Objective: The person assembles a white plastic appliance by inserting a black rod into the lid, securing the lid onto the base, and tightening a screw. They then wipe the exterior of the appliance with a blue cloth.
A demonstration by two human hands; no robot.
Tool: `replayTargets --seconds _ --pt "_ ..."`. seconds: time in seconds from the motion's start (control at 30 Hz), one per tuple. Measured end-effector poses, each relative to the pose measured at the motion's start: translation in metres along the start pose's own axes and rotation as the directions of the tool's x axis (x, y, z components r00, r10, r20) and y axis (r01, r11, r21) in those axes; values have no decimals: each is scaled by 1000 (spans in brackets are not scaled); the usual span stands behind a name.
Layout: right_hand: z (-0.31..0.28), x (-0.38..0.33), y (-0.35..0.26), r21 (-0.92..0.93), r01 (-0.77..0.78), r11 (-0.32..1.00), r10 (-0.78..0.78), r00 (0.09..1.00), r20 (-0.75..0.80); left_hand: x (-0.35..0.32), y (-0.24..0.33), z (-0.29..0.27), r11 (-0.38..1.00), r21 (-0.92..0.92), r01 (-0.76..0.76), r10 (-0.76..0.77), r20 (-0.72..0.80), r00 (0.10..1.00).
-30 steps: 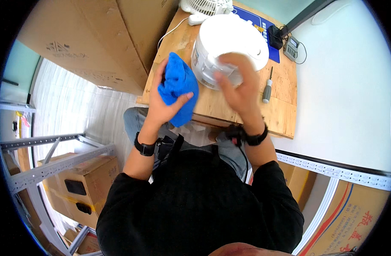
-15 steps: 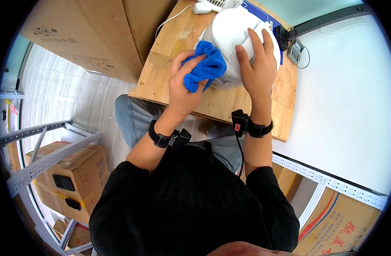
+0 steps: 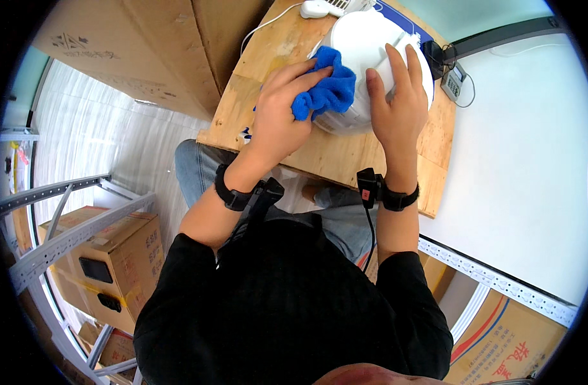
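Note:
A blue cloth (image 3: pixel 332 90) is bunched in my left hand (image 3: pixel 282 115), whose fingers are closed over it. The cloth presses against the left side of a white, rounded appliance (image 3: pixel 358 35) that looks like a rice cooker. My right hand (image 3: pixel 402 115) lies on the appliance's right side and lid, fingers spread and thumb apart, steadying nothing else. The appliance stands on a wooden tabletop (image 3: pixel 345 154); its lower front is partly hidden by my hands and the cloth.
A large cardboard box (image 3: pixel 134 51) rises left of the tabletop. Behind the appliance are a white plug strip (image 3: pixel 316 9) with a cable and a blue mat (image 3: pixel 396 18). A small grey keypad device (image 3: pixel 453 82) sits right. Metal shelving (image 3: pixel 82 237) holds boxes at lower left.
My left hand has moved the cloth slightly up and right along the appliance's side. My right hand keeps its place on the appliance, and the whole view has shifted a little.

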State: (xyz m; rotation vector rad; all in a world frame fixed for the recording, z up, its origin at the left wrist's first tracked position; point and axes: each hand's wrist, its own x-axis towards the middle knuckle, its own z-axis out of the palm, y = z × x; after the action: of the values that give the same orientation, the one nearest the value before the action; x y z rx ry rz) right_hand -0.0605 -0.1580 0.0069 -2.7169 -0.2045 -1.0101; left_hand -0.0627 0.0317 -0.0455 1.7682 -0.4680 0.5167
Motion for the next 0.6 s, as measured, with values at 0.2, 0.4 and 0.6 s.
replayTargets --seconds 0.2,0.4,0.6 --pt "-1 5 -3 -3 0 1000 0 1000 5 -13 -37 14 997 38 65 -63 -59 996" --pt "-4 6 -2 -52 8 999 -7 1000 22 -12 -20 17 998 62 -11 17 -91 996" --pt "-6 8 -5 -21 -8 1000 9 999 46 -2 -48 18 996 75 57 -53 -56 997"
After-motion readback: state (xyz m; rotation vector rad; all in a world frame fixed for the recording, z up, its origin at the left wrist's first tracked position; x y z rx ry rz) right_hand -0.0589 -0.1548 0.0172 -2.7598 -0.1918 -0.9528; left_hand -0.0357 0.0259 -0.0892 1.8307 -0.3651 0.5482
